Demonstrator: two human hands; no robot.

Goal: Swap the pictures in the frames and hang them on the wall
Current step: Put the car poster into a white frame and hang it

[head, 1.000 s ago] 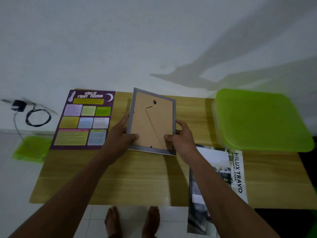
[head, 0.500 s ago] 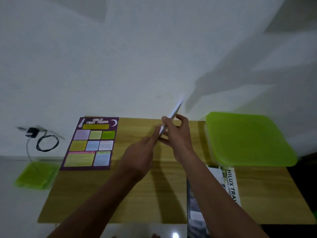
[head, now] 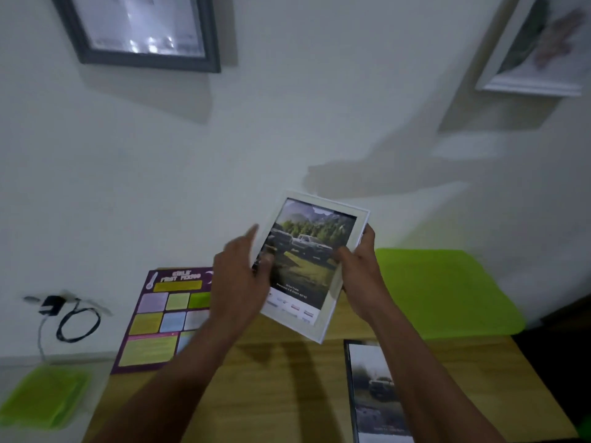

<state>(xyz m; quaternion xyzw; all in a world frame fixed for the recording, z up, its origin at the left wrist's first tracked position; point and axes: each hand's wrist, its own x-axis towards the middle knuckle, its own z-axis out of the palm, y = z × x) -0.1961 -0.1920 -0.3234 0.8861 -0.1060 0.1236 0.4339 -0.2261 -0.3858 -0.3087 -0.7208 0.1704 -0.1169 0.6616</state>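
1. Above the wooden table (head: 287,394), close to the wall, a white frame (head: 311,270) is held tilted, its truck picture (head: 307,251) facing the camera.
2. The right hand (head: 361,276) grips the frame's right edge, with the thumb (head: 343,254) curled onto the front and the fingers wrapped behind.
3. The left hand (head: 240,282) is at the left edge. Its index finger (head: 252,233) is stretched straight and one digit overlaps the border. Blur hides whether it pinches the frame.
4. A grey frame (head: 147,60) and a second white frame (head: 531,86) hang on the wall.
5. A purple poster (head: 160,318) and a dark car print (head: 374,388) lie flat on the table.
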